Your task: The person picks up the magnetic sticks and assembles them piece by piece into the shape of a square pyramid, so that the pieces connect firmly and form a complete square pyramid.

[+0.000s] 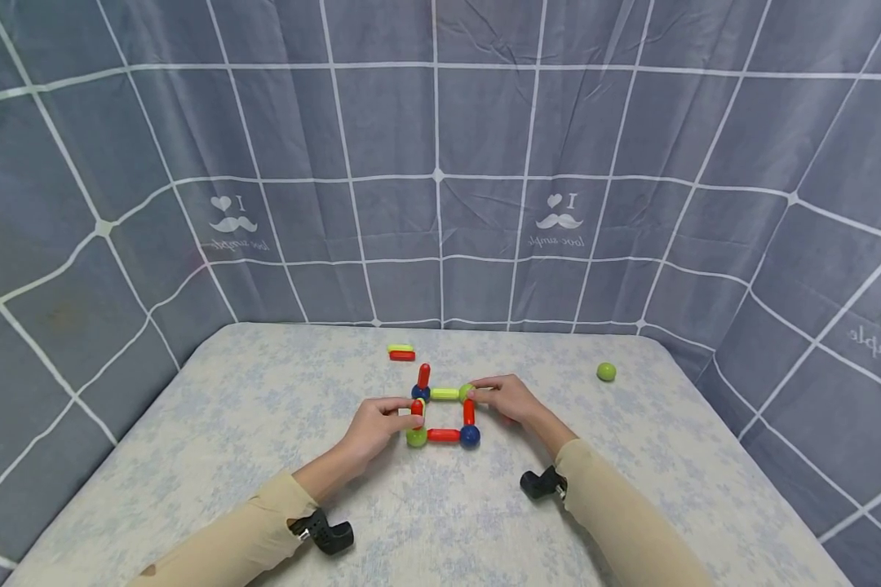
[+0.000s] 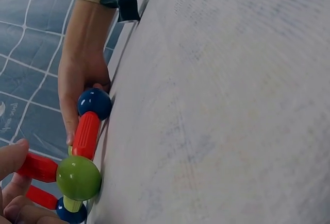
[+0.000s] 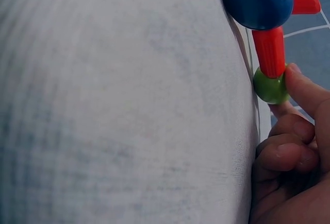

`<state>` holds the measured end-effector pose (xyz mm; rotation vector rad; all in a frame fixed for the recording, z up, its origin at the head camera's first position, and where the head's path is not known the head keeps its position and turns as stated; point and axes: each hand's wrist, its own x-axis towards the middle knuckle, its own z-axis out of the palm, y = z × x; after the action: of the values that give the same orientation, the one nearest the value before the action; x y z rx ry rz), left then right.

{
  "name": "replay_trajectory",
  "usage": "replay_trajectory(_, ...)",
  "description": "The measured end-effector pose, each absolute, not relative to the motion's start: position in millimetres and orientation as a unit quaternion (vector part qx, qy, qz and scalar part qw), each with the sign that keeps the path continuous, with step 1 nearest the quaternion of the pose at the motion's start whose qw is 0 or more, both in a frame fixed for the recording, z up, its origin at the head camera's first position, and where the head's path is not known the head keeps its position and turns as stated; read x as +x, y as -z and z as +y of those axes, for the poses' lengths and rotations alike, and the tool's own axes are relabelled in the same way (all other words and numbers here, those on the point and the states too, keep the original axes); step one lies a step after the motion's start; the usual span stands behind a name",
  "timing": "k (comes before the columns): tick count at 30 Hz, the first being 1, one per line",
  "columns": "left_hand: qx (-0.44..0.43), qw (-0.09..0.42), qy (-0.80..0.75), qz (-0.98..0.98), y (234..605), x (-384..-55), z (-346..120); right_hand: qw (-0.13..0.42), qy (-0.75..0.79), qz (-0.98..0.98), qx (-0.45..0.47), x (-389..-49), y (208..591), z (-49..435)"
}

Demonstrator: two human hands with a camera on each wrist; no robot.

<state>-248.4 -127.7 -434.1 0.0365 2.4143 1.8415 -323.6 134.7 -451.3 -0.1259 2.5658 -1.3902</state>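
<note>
A square frame of rods and balls lies on the table. My left hand (image 1: 370,425) pinches a red rod (image 2: 38,167) standing on the near-left green ball (image 2: 79,177). Thumb and forefinger of my right hand (image 1: 512,398) pinch the far-right green ball (image 3: 270,85). Blue balls form the near-right corner (image 1: 470,436) and far-left corner (image 1: 421,394); another red rod (image 1: 423,375) rises from the latter. Red rods make the near side (image 1: 444,435) and right side (image 1: 469,412), a yellow-green rod (image 1: 444,395) the far side. The left-side yellow-green rod is mostly hidden.
Behind the frame, a loose yellow-green rod (image 1: 400,348) and a red rod (image 1: 402,356) lie side by side. A single green ball (image 1: 606,372) sits at the back right of the table (image 1: 264,391). A grey checked curtain (image 1: 484,122) hangs around the table.
</note>
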Motion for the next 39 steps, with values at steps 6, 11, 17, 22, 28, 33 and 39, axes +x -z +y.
replay_trajectory(6,0.016,0.056,-0.603,0.796,435,-250,-130,0.108,0.470,0.875,-0.048,-324,451,134)
replay_trajectory(11,0.018,0.068,-0.578,0.813,438,-248,-132,0.114,0.472,0.873,-0.049,-324,451,133)
replay_trajectory(17,0.011,0.084,-0.556,0.827,441,-246,-131,0.113,0.466,0.876,-0.048,-325,449,132)
replay_trajectory(22,-0.003,0.077,-0.541,0.838,439,-249,-133,0.107,0.448,0.886,-0.057,-322,447,133)
replay_trajectory(28,-0.019,0.074,-0.528,0.846,439,-259,-141,0.092,0.419,0.901,-0.067,-314,444,136)
replay_trajectory(33,-0.026,0.080,-0.532,0.842,438,-272,-145,0.099,0.407,0.906,-0.059,-302,441,139)
replay_trajectory(39,-0.006,0.079,-0.524,0.848,436,-291,-144,0.106,0.384,0.916,-0.052,-283,436,135)
